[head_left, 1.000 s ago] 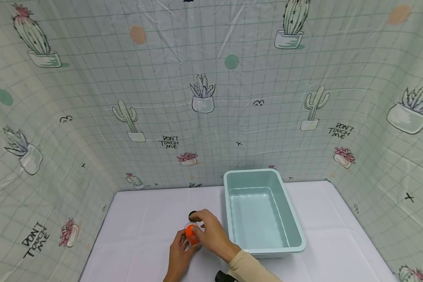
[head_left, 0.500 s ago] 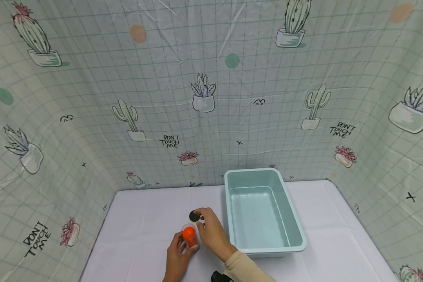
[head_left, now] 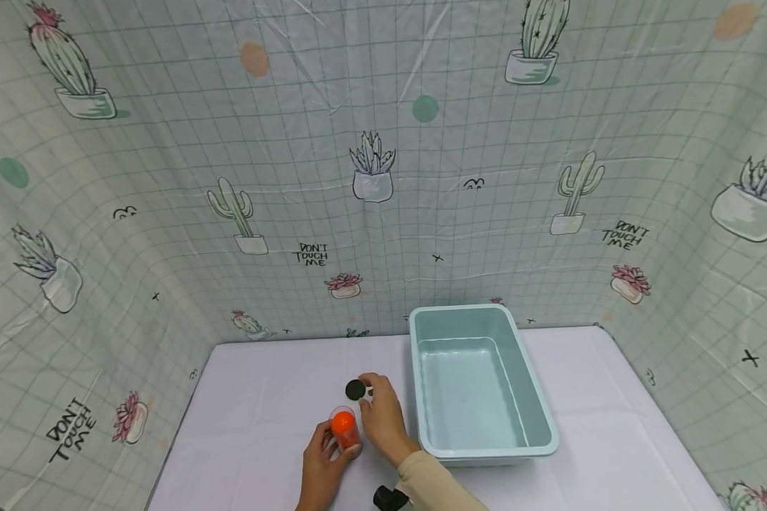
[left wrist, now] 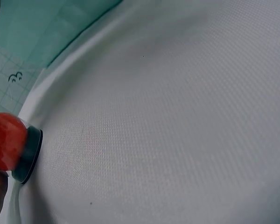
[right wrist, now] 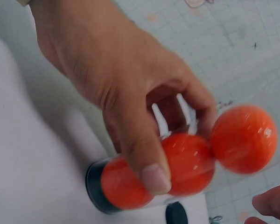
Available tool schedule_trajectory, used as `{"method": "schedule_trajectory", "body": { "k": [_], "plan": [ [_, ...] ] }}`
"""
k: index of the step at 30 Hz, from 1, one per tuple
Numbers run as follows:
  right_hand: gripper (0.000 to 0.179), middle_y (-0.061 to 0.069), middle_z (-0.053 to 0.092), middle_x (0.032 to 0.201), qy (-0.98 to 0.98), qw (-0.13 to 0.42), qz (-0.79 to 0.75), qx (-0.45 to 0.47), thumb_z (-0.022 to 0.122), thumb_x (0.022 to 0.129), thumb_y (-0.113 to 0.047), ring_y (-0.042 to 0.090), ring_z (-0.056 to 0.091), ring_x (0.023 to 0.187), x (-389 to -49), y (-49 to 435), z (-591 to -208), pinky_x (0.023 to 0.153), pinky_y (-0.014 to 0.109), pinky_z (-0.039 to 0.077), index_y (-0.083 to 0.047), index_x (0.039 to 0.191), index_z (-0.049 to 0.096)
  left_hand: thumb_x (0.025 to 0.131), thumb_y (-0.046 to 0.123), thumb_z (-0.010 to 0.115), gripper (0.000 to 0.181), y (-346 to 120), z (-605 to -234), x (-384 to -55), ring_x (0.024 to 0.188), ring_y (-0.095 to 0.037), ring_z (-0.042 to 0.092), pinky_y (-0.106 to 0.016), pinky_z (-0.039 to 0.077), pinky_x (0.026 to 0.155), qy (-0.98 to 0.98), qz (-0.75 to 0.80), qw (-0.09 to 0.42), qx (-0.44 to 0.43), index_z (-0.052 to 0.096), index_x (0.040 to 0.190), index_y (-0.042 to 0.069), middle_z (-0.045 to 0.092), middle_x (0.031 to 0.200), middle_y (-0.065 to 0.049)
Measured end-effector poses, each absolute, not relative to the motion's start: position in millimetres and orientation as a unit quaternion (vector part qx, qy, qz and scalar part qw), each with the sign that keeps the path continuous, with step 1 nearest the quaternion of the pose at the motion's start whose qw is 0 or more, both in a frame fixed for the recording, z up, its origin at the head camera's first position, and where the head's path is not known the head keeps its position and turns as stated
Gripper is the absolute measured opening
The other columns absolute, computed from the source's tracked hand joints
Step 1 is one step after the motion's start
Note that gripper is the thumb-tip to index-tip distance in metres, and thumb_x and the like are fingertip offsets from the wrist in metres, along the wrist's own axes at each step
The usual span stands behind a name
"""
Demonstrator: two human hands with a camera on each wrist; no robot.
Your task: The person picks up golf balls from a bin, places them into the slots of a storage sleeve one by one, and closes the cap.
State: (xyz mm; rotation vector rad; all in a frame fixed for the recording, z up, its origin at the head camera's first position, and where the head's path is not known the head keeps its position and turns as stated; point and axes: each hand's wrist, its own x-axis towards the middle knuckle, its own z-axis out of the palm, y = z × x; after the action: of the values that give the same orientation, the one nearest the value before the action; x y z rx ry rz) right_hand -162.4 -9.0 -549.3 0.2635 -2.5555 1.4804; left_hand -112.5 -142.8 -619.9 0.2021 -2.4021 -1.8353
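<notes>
My left hand (head_left: 322, 463) grips a clear tube (head_left: 351, 438) standing upright on the table. Stacked in it are three orange balls, plainest in the right wrist view: a top ball (right wrist: 245, 140), a middle ball (right wrist: 189, 164) and a bottom ball (right wrist: 126, 183). The tube has a dark green base (left wrist: 29, 156). My right hand (head_left: 383, 424) hovers just right of the tube, fingers loosely bent and holding nothing visible. By its fingertips lies a round dark green lid (head_left: 355, 389), set apart from those fingers (right wrist: 274, 201) in the right wrist view.
A light teal bin (head_left: 534, 383) stands on the white-covered table (head_left: 262, 411), right of my hands. A cactus-print cloth (head_left: 307, 142) hangs behind and along both sides. Black gear (head_left: 388, 498) sits at my right wrist.
My right hand has moved from over the tube's mouth and the lid to the right, leaving both uncovered. My left hand keeps its grip on the tube.
</notes>
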Motion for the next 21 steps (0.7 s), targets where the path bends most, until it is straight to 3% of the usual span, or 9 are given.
{"method": "schedule_trajectory", "body": {
  "k": [12, 21],
  "plan": [
    [0.037, 0.022, 0.065, 0.110, -0.843, 0.131, 0.515, 0.085, 0.073, 0.085, 0.015, 0.037, 0.065, 0.096, -170.9, -25.6, -573.7, 0.083, 0.054, 0.062, 0.005, 0.119, 0.062, 0.083, 0.001, 0.089, 0.056, -147.1, -624.1, -109.2, 0.133, -0.048, 0.059, -0.055, 0.054, 0.106, -0.784, -0.615, 0.064, 0.060, 0.058, 0.129, -0.005, 0.063, 0.137, -0.029],
    [0.040, 0.024, 0.067, 0.116, -0.854, 0.089, 0.508, 0.065, 0.077, 0.084, 0.014, 0.041, 0.065, 0.101, -187.5, -22.4, -589.6, 0.090, 0.050, 0.061, 0.006, 0.121, 0.064, 0.082, -0.001, 0.088, 0.057, -149.1, -627.0, -108.8, 0.130, -0.046, 0.062, -0.052, 0.056, 0.105, -0.782, -0.618, 0.064, 0.053, 0.057, 0.129, -0.006, 0.064, 0.135, -0.028]
  ]
}}
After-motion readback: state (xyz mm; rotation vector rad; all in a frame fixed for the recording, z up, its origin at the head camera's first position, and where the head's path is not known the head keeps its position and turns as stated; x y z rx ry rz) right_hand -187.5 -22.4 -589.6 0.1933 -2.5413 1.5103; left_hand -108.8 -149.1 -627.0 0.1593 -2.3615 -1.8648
